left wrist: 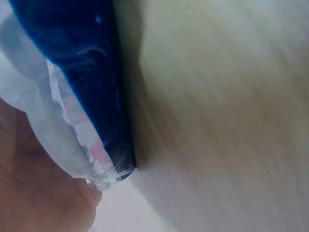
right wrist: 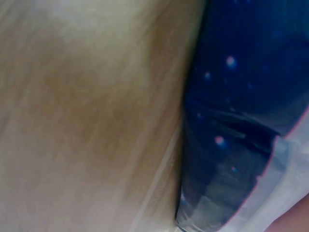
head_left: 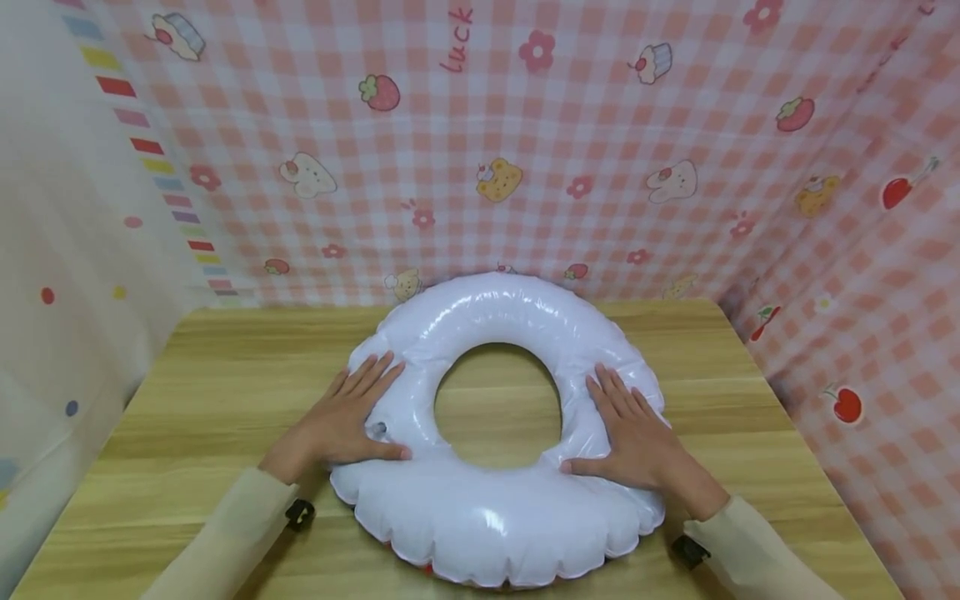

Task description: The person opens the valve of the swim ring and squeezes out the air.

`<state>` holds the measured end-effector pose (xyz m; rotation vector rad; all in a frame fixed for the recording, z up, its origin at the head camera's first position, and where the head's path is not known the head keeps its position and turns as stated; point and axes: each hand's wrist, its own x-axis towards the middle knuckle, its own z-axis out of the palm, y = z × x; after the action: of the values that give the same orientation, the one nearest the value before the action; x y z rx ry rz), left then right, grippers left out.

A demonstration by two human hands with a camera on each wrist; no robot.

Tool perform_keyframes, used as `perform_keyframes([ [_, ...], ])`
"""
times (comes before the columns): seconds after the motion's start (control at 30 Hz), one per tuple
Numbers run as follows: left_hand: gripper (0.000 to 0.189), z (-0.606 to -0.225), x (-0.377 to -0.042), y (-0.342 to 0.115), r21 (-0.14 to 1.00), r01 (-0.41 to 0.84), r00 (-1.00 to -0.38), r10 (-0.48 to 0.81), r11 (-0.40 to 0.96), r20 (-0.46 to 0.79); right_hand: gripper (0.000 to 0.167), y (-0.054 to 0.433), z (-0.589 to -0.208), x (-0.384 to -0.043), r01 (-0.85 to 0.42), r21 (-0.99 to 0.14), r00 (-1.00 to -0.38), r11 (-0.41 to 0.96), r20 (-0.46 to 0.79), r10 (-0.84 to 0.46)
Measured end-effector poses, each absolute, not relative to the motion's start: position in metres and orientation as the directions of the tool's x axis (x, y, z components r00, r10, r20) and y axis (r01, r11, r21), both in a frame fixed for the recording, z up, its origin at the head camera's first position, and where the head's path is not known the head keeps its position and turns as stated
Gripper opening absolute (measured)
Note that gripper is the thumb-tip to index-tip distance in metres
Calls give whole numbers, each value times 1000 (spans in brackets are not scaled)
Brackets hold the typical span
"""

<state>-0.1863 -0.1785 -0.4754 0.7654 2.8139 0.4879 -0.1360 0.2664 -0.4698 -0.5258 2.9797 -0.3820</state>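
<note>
A white inflatable swim ring [head_left: 495, 508] lies flat on the wooden table, puffed up, with creases at both sides under the hands. My left hand [head_left: 341, 421] rests on its left side, fingers spread and straight, beside a small clear air valve [head_left: 377, 429]. On the opposite side my right hand [head_left: 633, 433] presses down with fingers extended and thumb toward the hole. Both wrist views look in along the tabletop, where the ring's underside [left wrist: 91, 63] shows dark blue; the right wrist view shows light specks on that blue underside [right wrist: 227, 96].
The wooden table [head_left: 247, 375] shows through the ring's hole and around it. A pink checked cloth [head_left: 450, 125] with cartoon prints hangs behind and at the right. A pale dotted cloth [head_left: 67, 250] hangs at the left. Dark wrist straps [head_left: 300, 514] sit at both sleeves.
</note>
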Motion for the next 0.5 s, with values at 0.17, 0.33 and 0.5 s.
perform_keyframes([
  [0.17, 129, -477, -187, -177, 343, 451, -858, 507, 824, -90, 133, 265, -471, -136, -318, -252, -938, 914, -55, -341],
  [0.33, 130, -478, -185, -175, 338, 443, -864, 496, 830, -86, 133, 264, -473, -136, -311, -252, -941, 916, -55, -334],
  [0.5, 129, -480, -185, -175, 333, 446, -867, 493, 831, -70, 133, 262, -473, -137, -305, -242, -942, 921, -64, -329],
])
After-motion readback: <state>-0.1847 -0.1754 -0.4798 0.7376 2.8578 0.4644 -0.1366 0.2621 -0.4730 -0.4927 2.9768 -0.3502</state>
